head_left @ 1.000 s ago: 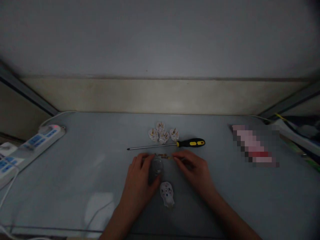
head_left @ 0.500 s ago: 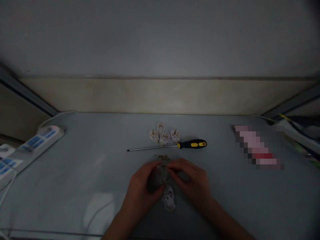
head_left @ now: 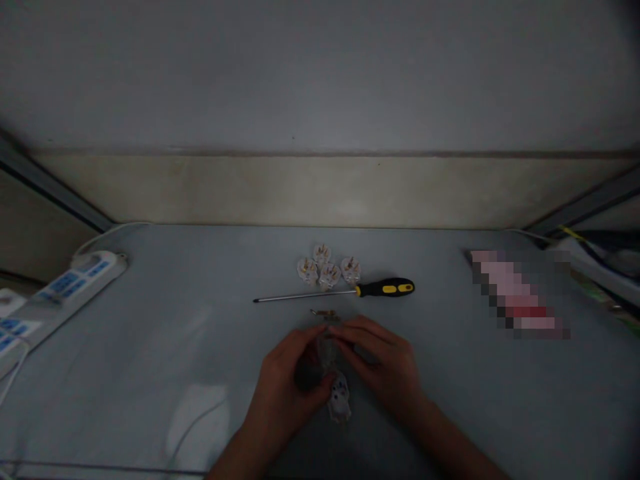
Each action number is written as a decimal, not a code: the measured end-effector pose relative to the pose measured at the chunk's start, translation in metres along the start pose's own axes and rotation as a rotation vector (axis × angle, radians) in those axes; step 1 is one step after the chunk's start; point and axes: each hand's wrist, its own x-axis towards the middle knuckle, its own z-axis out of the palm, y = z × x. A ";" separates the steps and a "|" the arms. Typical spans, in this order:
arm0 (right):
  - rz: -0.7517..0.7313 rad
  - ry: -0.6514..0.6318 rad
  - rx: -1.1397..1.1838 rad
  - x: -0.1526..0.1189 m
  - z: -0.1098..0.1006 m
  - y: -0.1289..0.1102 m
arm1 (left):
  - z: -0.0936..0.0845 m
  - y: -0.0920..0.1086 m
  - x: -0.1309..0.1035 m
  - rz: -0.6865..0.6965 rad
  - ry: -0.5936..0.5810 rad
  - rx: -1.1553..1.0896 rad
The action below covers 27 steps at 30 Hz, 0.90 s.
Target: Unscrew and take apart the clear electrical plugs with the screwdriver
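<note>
In front of me a clear plastic plug part [head_left: 327,352] is held between both hands. My left hand [head_left: 287,373] is closed around its left side, the thumb low and the fingers at the top. My right hand [head_left: 383,357] pinches at the part's upper right edge; any smaller piece between those fingertips is hidden. Just below, a white plug piece with dark holes [head_left: 340,399] touches or nearly touches my left thumb; I cannot tell if it rests on the table. Beyond my fingertips lie small brass pieces [head_left: 326,313].
A screwdriver [head_left: 385,288] with a black and yellow handle lies crosswise beyond my hands. Behind it sit several plug pieces with brass pins [head_left: 329,275]. At the left is a white power strip [head_left: 65,293] with cords; a blurred-out pink item [head_left: 515,290] lies right.
My left fingertips have come in closer to the right ones at the top of the clear part. The white plug piece has shifted slightly right. The screwdriver and pinned pieces stay put.
</note>
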 end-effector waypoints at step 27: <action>0.206 -0.017 -0.131 -0.001 0.005 0.027 | -0.009 0.005 0.002 -0.353 -0.009 -0.413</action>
